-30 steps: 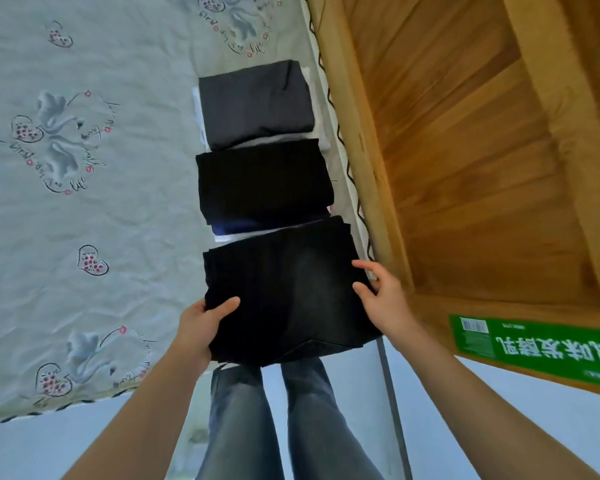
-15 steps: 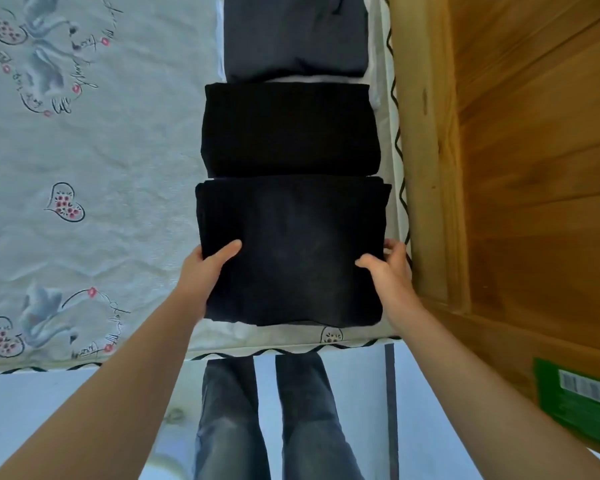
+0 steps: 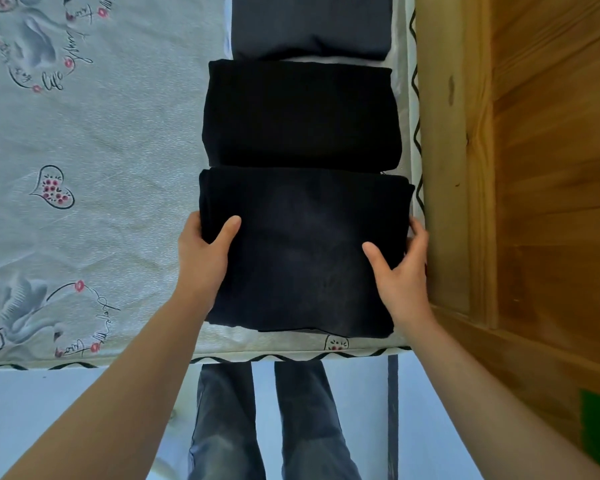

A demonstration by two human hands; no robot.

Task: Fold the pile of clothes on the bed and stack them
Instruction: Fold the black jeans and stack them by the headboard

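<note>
soft, floppy folded black garment (image 3: pixel 305 251) (thick, likely weighty), gripped at both side edges by left hand (image 3: pixel 205 258) and right hand (image 3: pixel 400 268).

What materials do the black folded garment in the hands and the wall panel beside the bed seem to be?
Black folded garment: looks like thick matte woven cloth, possibly faded denim, judging by the greyish worn patch.
Wall panel: appears to be varnished wood; grain, knots and plank seams show with a slight sheen.
</note>
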